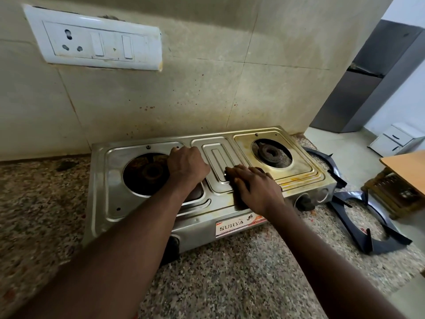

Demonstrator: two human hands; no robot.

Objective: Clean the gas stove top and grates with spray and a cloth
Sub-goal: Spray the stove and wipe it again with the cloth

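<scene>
A steel two-burner gas stove (pixel 110 203) stands on the speckled granite counter against the tiled wall. Both grates are off it. The left burner (pixel 149 172) looks dark and rusty, and the steel around the right burner (pixel 269 154) is stained yellow. My left hand (pixel 187 166) rests at the right rim of the left burner well with fingers curled under; nothing shows in it. My right hand (pixel 255 185) lies flat, palm down, on the stove's front middle. One black grate (pixel 388 246) lies on the counter to the right, another (pixel 331 162) behind it. No spray or cloth is in view.
A control knob (pixel 304 202) sticks out at the stove's front right, another (pixel 172 245) at the front left. A white switchboard (pixel 92 42) hangs on the wall above. A grey fridge (pixel 368 88) and a wooden table (pixel 404 166) stand beyond the counter's right end.
</scene>
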